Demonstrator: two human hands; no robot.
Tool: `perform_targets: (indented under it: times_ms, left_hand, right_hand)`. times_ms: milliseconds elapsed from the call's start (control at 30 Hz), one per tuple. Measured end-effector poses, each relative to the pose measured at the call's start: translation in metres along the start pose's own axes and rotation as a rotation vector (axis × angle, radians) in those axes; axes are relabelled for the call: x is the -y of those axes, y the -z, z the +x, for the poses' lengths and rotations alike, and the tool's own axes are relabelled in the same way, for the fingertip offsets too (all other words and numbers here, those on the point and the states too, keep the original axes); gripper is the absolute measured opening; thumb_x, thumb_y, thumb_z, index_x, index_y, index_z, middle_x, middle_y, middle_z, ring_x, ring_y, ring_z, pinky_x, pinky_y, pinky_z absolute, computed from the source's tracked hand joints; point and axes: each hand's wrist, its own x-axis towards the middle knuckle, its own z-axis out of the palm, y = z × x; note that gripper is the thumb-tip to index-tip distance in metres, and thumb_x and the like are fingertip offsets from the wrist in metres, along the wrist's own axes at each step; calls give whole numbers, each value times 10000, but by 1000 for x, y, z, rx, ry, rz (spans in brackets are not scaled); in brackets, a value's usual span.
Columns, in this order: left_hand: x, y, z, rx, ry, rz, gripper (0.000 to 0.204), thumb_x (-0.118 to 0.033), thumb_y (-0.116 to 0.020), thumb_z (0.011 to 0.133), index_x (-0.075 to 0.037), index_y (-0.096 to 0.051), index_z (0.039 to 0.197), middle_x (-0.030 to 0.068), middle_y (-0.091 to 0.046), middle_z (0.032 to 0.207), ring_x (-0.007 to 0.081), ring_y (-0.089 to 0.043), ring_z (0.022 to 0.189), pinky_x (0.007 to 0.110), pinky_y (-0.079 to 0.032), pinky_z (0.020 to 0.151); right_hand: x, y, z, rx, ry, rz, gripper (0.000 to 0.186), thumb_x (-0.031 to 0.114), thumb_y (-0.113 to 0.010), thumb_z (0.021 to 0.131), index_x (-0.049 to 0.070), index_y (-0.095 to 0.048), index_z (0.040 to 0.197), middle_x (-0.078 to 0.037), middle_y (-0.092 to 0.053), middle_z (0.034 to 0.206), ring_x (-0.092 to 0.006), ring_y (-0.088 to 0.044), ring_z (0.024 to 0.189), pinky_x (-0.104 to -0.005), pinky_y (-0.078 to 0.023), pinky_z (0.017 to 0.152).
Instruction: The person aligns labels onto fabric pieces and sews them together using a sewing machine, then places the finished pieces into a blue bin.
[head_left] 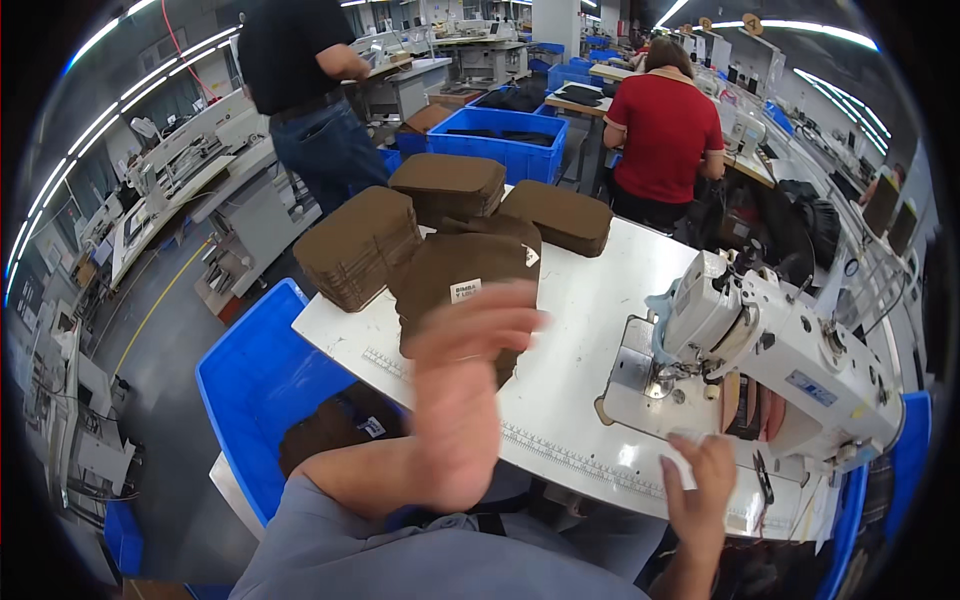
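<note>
My left hand [472, 325], blurred by motion, is over a loose pile of brown fabric pieces [440, 268] on the white sewing table. Its fingers are stretched out, and nothing shows in them. A white label [466, 290] with dark print lies on the top piece, just beyond the fingers. My right hand [702, 480] is at the table's near edge, its thumb and fingers closed on a small white piece [686, 447] that looks like a label. To its far side stands a white sewing machine [770, 340], with its needle area above a metal plate [640, 385].
Stacks of brown fabric pieces [355, 245] line the table's far left. Thread snips [763, 475] lie right of my right hand. A blue bin [240, 370] with brown cloth is at my left; another blue bin [500, 140] stands beyond. Two people [665, 130] work nearby.
</note>
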Motion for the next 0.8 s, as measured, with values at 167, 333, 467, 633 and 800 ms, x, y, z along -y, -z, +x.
perform_targets:
  times_ms: [167,333,467,633,800]
  left_hand:
    - [94,-23,-45,31,518,-64,352,-213,-412,1072,-13,-561,1321,160,-573,1421,198,-603,1207,350,-477,952]
    - [154,-41,-72,102,517,158,288,-151,-461,1080,-41,-591,1311,94,-630,1357,168,-646,1086,326,-493,879]
    - [165,-44,-91,171,507,235,244,-123,-553,1046,-38,-624,1263,107,-682,1257,181,-677,962,309,-526,772]
    - [161,-42,-96,330,377,285,189,-79,-599,1006,-33,-656,1180,121,-703,1190,193,-686,904,329,-536,714]
    - [157,-44,-95,345,293,344,160,-67,-632,973,-32,-678,1121,120,-727,1088,238,-703,868,346,-543,710]
  right_hand:
    - [-20,-43,-30,77,-93,-28,326,88,-802,789,74,-731,1106,-125,-657,1012,-324,-616,948,-461,-476,833]
    - [-29,-41,-30,141,-177,18,263,123,-786,813,55,-741,1064,-117,-611,927,-320,-590,880,-435,-458,783]
    - [-30,-42,-28,152,-228,22,218,119,-780,819,54,-747,1025,-113,-600,900,-312,-585,860,-439,-458,773]
    - [-30,-42,-28,153,-236,32,196,116,-777,823,54,-747,1007,-107,-591,873,-311,-582,841,-442,-459,764]
    - [-25,-42,-29,127,-225,10,194,115,-777,823,52,-745,1003,-107,-592,867,-314,-583,832,-448,-459,757]
